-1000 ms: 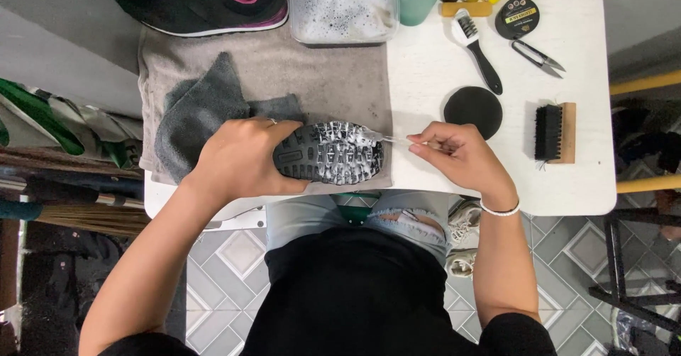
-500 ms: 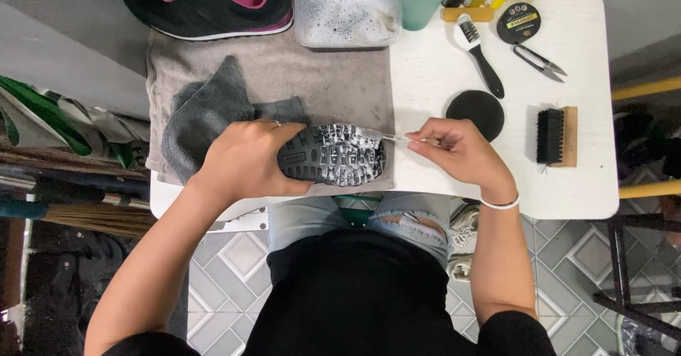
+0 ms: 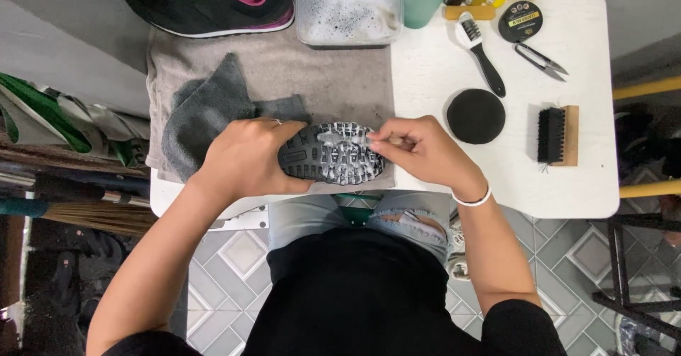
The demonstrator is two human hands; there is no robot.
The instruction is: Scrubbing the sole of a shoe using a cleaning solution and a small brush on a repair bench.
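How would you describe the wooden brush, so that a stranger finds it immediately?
Look at the white table, on its right part beyond the grey towel. The wooden brush lies near the right edge, right of a round black sponge. It alone has a pale wooden block with black bristles and no handle.

One head-worn camera only, looking almost straight down from above the person's lap onto the white bench [image 3: 567,178]. It is sitting close enough that both forearms are filling the lower frame. Bench top is running across the upper half, tiled floor [image 3: 234,256] showing below. No second view is sharing the scene.
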